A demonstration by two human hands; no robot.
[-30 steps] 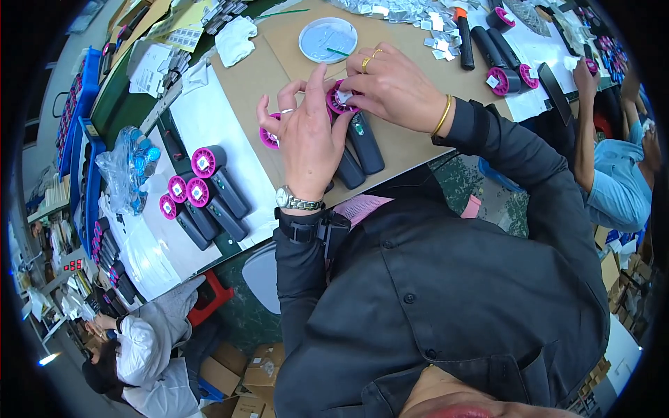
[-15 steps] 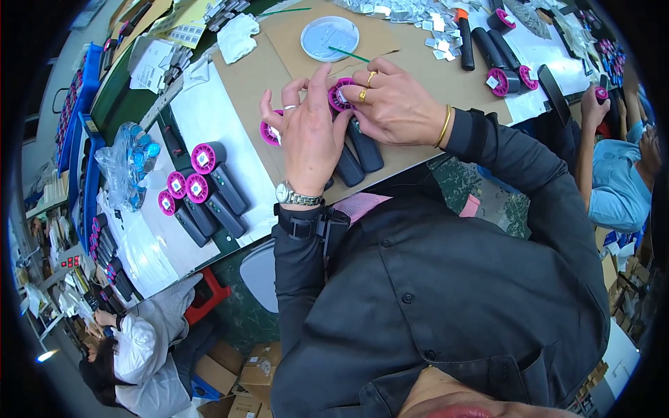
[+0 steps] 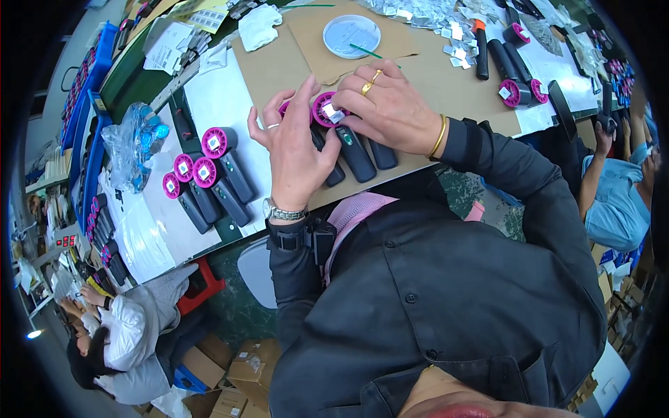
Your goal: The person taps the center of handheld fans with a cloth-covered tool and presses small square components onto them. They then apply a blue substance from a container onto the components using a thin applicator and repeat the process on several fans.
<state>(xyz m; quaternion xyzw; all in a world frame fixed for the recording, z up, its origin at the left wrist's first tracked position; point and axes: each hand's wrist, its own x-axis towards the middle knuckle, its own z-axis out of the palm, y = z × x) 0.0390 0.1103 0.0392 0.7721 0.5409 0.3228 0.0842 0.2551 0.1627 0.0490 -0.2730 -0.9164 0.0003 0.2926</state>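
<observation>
Black handheld devices with round magenta spoked faces, dryer-like in shape, lie side by side before me. On one magenta face (image 3: 323, 104) rests a small white-silver square piece (image 3: 336, 115). My right hand (image 3: 397, 108) pinches that square between thumb and fingertips. Below it, the black handle (image 3: 357, 155) has a small green spot near its top. My left hand (image 3: 296, 157) is open, its fingers spread over a neighbouring device and its thumb beside the handles. It partly hides that device's magenta face. Another black handle (image 3: 383, 155) lies under my right wrist.
Several like devices (image 3: 230, 174) lie to the left, beside a plastic bag of blue-capped items (image 3: 132, 150). Behind my hands are a round white dish (image 3: 351, 36) with a green stick (image 3: 366, 51), silvery squares (image 3: 456, 49) and an orange-and-black tool (image 3: 481, 50). Co-workers sit at both sides.
The view has shifted, so the table sits a little differently. My left hand has drawn slightly left and down, uncovering more of the handles. The white square under my right fingers now shows.
</observation>
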